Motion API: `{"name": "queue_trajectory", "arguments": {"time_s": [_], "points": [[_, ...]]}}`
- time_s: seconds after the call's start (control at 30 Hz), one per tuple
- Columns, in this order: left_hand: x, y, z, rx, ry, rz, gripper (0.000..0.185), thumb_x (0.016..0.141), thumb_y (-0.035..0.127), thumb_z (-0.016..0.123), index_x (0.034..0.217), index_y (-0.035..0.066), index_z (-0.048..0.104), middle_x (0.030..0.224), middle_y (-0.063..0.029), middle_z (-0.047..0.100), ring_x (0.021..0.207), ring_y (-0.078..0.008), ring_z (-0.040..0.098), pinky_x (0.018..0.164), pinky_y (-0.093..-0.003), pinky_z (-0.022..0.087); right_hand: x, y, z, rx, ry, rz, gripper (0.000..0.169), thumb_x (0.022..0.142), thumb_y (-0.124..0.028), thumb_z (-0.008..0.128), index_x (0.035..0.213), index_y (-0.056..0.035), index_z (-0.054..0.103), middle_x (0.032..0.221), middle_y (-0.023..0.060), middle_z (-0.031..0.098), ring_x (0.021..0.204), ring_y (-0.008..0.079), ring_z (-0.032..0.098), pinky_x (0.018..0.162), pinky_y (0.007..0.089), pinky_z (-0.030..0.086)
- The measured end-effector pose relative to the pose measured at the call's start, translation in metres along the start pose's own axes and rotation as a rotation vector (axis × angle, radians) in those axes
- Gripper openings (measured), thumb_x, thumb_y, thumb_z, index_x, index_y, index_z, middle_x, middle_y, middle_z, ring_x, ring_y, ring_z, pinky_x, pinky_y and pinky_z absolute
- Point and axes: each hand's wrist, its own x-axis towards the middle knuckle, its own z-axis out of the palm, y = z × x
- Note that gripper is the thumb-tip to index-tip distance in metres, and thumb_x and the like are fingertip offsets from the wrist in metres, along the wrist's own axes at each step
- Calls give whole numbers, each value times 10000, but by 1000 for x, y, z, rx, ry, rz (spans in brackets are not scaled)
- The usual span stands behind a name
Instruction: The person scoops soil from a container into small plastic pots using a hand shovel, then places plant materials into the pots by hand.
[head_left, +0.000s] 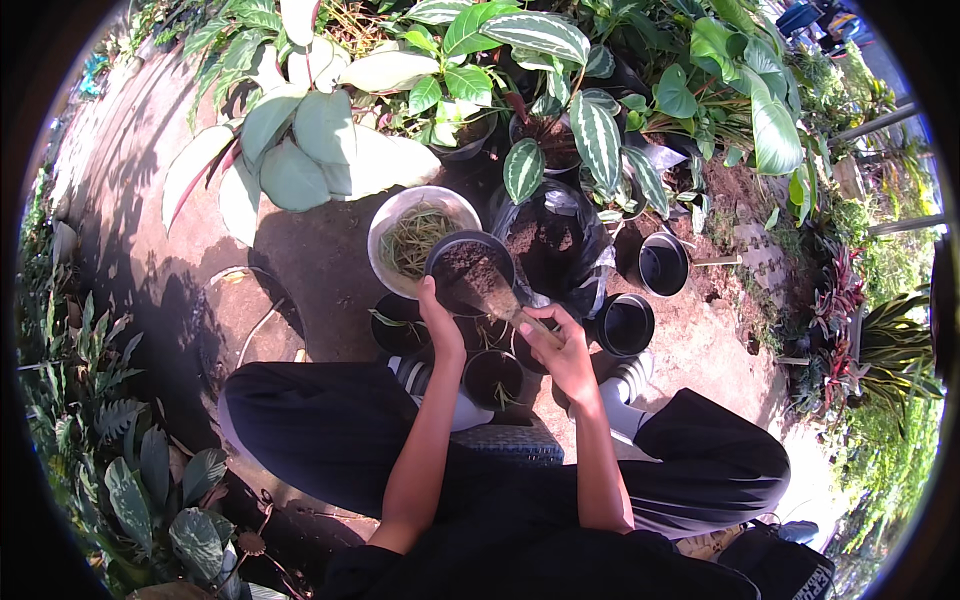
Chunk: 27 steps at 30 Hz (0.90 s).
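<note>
A black plant pot (429, 264) partly filled with dark soil (463, 264) is held up by my left hand (444, 324), thumb along its near rim. My right hand (561, 352) grips the wooden handle of a trowel (491, 291), whose soil-dusted blade reaches into that pot. Behind it stands a white bowl (380, 225) of green and yellowish plant cuttings (416, 238). Just right of the pot, a black plastic bag (596, 259) lies open around dark soil (546, 238). Below my hands are pots with small seedlings, among them one pot (484, 373) between my feet.
Two black pots without visible soil, a nearer one (625, 325) and a farther one (663, 264), stand at the right. Broad-leaved potted plants (307, 150) overhang the far side. A thin hoop (204, 330) lies on the ground at left. A woven stool edge (517, 444) shows beneath me.
</note>
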Motion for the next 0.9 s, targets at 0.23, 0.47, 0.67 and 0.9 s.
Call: {"name": "queue_trajectory", "arguments": {"time_s": [0.23, 0.47, 0.67, 0.9], "points": [[-1, 1, 1, -13, 7, -5, 609, 1005, 539, 441, 1337, 34, 519, 1229, -87, 636, 1122, -202, 623, 1007, -356, 445, -4, -5, 5, 18, -37, -29, 273, 939, -105, 720, 1178, -22, 617, 881, 26, 709, 699, 20, 564, 590, 199, 429], [-2, 1, 2, -6, 17, -3, 598, 1002, 544, 447, 1311, 41, 540, 1193, -81, 651, 1100, -193, 631, 987, -344, 455, -3, -7, -4, -62, -35, 17, 281, 929, -108, 732, 1180, -38, 628, 789, -13, 672, 641, -2, 507, 559, 200, 385], [1, -1, 0, -14, 20, -6, 603, 1000, 543, 452, 1324, 42, 534, 1218, -85, 646, 1122, -198, 627, 996, -351, 454, 0, 8, -4, -58, -36, -84, 303, 922, -98, 730, 1199, -47, 617, 767, -8, 670, 632, 0, 496, 551, 202, 377], [1, 0, -1, -14, 17, 0, 593, 1004, 539, 446, 1315, 43, 543, 1213, -84, 655, 1112, -189, 635, 986, -345, 462, 0, 0, 2, -44, 3, -89, 314, 930, -73, 711, 1220, -35, 595, 790, 1, 682, 659, -4, 491, 553, 193, 369]]}}
